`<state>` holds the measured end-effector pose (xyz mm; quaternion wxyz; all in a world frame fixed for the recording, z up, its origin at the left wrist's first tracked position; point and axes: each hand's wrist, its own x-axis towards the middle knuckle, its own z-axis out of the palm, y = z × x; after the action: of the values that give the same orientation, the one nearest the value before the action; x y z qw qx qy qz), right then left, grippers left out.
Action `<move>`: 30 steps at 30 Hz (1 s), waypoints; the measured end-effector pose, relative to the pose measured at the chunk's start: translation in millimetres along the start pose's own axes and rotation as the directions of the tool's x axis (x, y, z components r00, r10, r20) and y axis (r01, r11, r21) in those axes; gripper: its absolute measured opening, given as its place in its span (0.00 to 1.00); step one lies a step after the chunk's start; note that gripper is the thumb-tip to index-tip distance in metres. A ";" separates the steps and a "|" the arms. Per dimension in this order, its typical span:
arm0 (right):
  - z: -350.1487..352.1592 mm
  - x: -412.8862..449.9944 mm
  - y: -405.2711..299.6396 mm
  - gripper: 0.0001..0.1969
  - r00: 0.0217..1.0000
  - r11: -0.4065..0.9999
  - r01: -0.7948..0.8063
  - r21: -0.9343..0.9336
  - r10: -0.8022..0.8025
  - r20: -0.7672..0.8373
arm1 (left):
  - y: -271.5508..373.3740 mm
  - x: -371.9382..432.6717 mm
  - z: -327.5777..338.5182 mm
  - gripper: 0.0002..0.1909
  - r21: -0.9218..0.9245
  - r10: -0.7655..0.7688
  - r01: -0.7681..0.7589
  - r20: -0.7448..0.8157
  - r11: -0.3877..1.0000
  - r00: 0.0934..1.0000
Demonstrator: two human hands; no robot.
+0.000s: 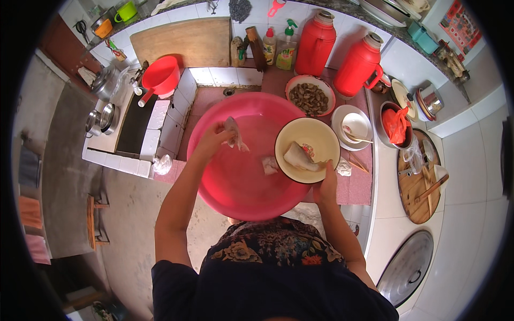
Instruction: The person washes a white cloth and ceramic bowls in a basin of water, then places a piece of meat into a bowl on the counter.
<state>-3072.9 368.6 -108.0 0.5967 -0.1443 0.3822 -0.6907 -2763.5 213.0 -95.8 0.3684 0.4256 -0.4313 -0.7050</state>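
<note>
A large pink plastic basin [249, 200] with cloudy water stands in front of me. Over its left half, my left hand [215, 138] grips a piece of raw fish [233, 132] that hangs from the fingers. My right hand [327, 186] holds the lower right rim of a cream enamel bowl [291, 134], tilted over the basin's right side. In that bowl lies a thick piece of fish with its tail [299, 157], the tail end near my right thumb. Another pale piece [270, 165] is in the basin, just left of the bowl.
An enamel bowl of clams or snails [308, 98] sits behind the basin, near two red thermos flasks [316, 44]. White bowls with a spoon [355, 126] stand at the right. A red dipper [162, 76] rests on the sink's left wall. A metal lid [406, 267] lies at the lower right.
</note>
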 end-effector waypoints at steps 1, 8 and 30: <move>-2.0 0.9 1.8 0.22 0.999 0.998 0.031 -0.061 -0.033 -0.027 | 6.9 0.7 14.5 0.22 0.123 0.055 -0.049 -0.050 0.991 0.997; 1.8 1.5 1.5 0.21 0.998 0.976 0.057 -0.208 -0.058 -0.003 | 29.9 -2.2 130.7 0.34 0.508 0.298 -0.400 0.272 0.763 0.915; -14.6 4.4 1.3 0.25 0.997 1.000 -0.005 -0.024 0.007 0.071 | -110.8 34.3 49.7 0.15 0.572 -0.645 0.488 0.098 0.660 0.758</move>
<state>-3082.6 369.7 -119.8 0.6101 -0.1746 0.3694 -0.6788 -2838.5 236.8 -194.5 -0.0681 0.5122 -0.4957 -0.6981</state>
